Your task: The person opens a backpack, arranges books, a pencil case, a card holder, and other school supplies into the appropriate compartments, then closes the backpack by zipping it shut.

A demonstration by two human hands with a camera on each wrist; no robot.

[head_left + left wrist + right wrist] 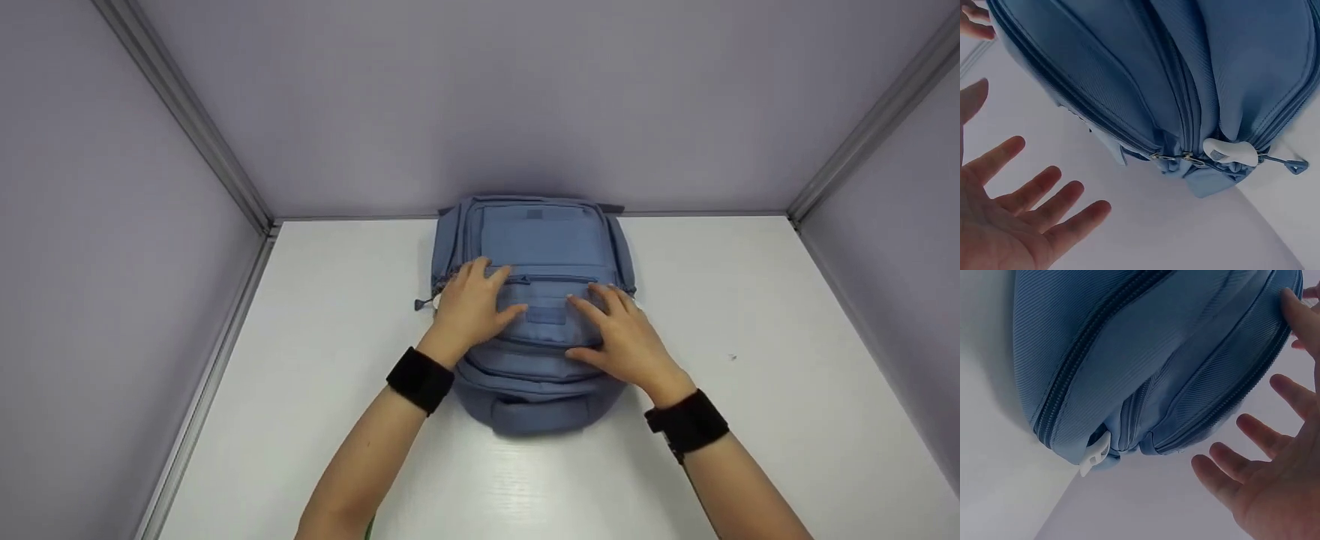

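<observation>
Backpack: blue backpack [534,300] was laid flat at frame centre on white table [750,337].
Left hand [471,307]: flat, fingers spread, nothing gripped.
Right hand [622,337]: likewise.
Progress: front pocket zipper [551,279] was seen closed; unopened.

The backpack [534,300] is a dusty blue fabric one, lying flat on its back in the middle of the white table, front panel up, with its top handle end at 6 o'clock toward the person and its bottom at 12 o'clock up against the back wall. It's got several stacked front pockets with darker blue zippers that all look closed, a little patch on the far pocket, and a zipper pull with a cord tab sticking out at about 9 o'clock. From the wrist views you can see the ribbed weave of the fabric, and a white plastic clip [1229,152] sits by the seams at the side.
</observation>
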